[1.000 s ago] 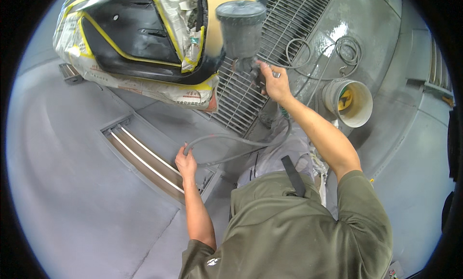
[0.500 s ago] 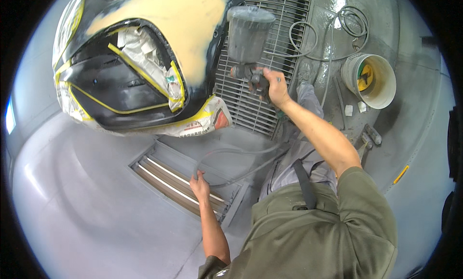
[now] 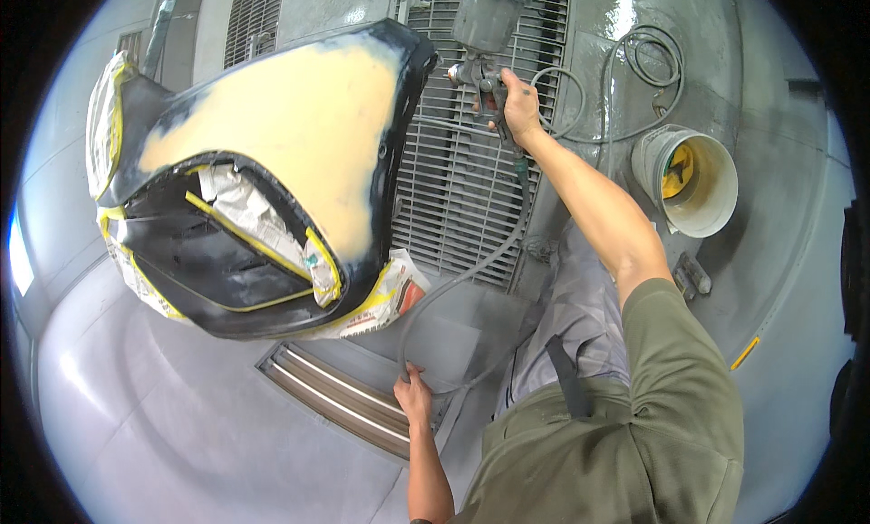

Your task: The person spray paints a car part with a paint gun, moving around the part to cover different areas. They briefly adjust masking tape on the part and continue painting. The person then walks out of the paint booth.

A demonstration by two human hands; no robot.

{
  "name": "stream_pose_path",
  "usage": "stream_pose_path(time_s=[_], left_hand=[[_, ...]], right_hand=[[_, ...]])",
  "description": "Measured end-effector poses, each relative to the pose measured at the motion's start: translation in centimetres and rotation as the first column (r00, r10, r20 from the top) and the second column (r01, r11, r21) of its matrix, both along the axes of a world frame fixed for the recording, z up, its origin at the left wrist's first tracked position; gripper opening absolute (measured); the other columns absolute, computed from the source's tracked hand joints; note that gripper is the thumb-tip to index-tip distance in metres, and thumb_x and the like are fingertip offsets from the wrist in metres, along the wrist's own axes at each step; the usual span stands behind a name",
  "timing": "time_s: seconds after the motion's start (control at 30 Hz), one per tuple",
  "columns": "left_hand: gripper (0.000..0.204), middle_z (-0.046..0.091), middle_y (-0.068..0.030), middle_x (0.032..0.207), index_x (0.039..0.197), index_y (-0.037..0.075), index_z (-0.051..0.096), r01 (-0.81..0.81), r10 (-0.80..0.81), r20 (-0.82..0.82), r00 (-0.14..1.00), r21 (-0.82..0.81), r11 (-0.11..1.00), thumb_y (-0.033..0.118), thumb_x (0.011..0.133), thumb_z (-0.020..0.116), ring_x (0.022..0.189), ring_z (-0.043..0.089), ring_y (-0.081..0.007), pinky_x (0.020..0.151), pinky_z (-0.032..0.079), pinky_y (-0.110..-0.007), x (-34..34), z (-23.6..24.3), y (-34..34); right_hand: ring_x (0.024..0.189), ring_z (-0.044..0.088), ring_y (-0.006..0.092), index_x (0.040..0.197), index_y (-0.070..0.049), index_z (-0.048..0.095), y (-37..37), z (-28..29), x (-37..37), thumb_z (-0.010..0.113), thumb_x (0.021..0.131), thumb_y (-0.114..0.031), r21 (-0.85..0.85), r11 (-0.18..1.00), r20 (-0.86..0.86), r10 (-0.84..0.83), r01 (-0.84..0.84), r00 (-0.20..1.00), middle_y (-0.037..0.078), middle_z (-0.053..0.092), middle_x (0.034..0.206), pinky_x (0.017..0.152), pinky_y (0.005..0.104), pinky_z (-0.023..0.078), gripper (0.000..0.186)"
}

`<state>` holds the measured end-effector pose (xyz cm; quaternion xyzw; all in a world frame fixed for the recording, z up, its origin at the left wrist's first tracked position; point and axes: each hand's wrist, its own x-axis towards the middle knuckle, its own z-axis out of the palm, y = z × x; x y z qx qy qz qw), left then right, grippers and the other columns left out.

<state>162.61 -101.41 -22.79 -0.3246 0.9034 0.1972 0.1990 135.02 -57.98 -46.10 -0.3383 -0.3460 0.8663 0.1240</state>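
My right hand point(image 3: 520, 110) is closed round the handle of a spray gun point(image 3: 480, 76) with a grey paint cup point(image 3: 489, 15) on top. From the gun's base a grey air hose point(image 3: 471, 269) curves down to my left hand point(image 3: 414, 395), whose fingers are wrapped round it. Left of the gun is a black car bumper point(image 3: 399, 162) with a broad cream patch point(image 3: 281, 107) on it. Yellow tape and paper point(image 3: 249, 207) cover its opening and lower edge. A gap separates the gun from the bumper.
Under the gun lies a metal floor grate point(image 3: 453, 180). At right stands a white bucket point(image 3: 711, 189) with something yellow inside, near a coiled hose point(image 3: 657, 48). A lit recessed panel point(image 3: 335, 397) lies by my left hand. A yellow strip point(image 3: 745, 353) is at far right.
My right hand and the spray gun have moved up, away from my body. My left hand has shifted right and down with the hose. The bumper appears lower in view.
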Motion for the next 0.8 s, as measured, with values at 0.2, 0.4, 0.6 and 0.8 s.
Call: stream_pose_path(time_s=[0.2,0.4,0.6,0.8], left_hand=[[0.046,0.051,-0.0020,0.057,0.092,-0.003,0.071,0.023,-0.025,0.021,0.999,0.078,0.997,0.037,0.108,0.055,0.052,0.050,-0.0120,0.052,0.041,-0.033,-2.1,-1.2,7.1],[0.047,0.055,-0.0051,0.062,0.092,-0.003,0.072,-0.123,0.111,0.117,0.987,0.104,0.987,0.038,0.108,0.054,0.057,0.053,-0.0147,0.057,0.044,-0.036,-3.4,-1.9,12.0],[0.042,0.070,-0.0195,0.084,0.093,-0.006,0.070,0.041,-0.043,0.083,0.996,0.028,0.999,0.031,0.106,0.055,0.081,0.067,-0.0298,0.079,0.050,-0.042,-3.8,-2.0,13.7],[0.040,0.072,-0.0233,0.088,0.093,-0.003,0.073,0.045,-0.046,0.067,0.997,0.006,0.999,0.031,0.104,0.056,0.086,0.068,-0.0404,0.082,0.050,-0.045,-0.9,-1.1,12.1]], right_hand=[[0.062,0.068,0.0241,0.107,0.003,0.070,4.3,-6.9,-7.0,0.066,0.093,-0.056,0.102,0.994,0.263,0.002,-0.030,0.965,0.014,0.069,0.076,0.043,0.0388,0.055,0.060],[0.054,0.066,0.0258,0.124,0.008,0.063,6.9,-9.1,-10.1,0.070,0.089,-0.062,0.214,0.955,0.450,0.091,-0.206,0.888,0.021,0.073,0.092,0.049,0.0368,0.056,0.079],[0.062,0.067,0.0181,0.127,-0.004,0.070,7.3,-1.1,-4.5,0.062,0.100,-0.049,0.237,0.898,0.205,0.328,-0.371,0.922,0.010,0.072,0.085,0.048,0.0321,0.054,0.054],[0.053,0.049,0.0033,0.126,-0.004,0.074,3.3,9.6,2.2,0.061,0.104,-0.032,0.300,0.781,0.133,0.534,-0.547,0.835,-0.004,0.063,0.069,0.050,0.0237,0.042,0.037]])
